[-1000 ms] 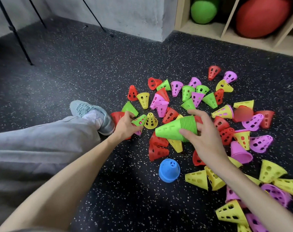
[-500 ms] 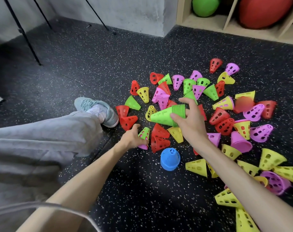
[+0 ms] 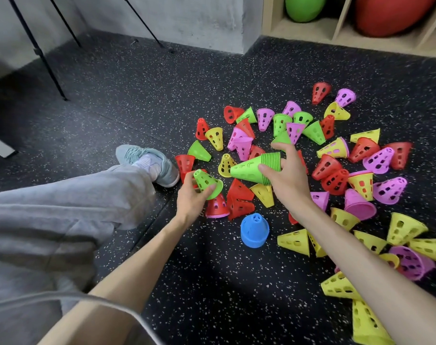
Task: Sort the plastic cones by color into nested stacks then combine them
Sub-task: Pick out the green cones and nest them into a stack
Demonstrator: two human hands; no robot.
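My right hand (image 3: 287,181) grips a nested stack of green cones (image 3: 255,168) lying sideways, tip pointing left, just above the floor. Its fingertips also touch another green cone (image 3: 282,138) behind the stack. My left hand (image 3: 193,199) holds a single green perforated cone (image 3: 207,183), tip up and tilted, left of the stack. Loose red, yellow, pink and green cones lie scattered on the black speckled floor (image 3: 212,282) around and beyond both hands. A blue cone (image 3: 254,230) stands upright between my forearms.
My leg in grey trousers and a pale sneaker (image 3: 149,164) stretches in from the left. A wooden shelf (image 3: 341,37) with a green ball (image 3: 302,7) and a red ball stands at the back right. Black metal legs (image 3: 37,49) rise at the back left.
My left hand has lifted the single green cone off the floor and brought it up toward the stack. My right hand kept the stack and its fingers reached a green cone behind.
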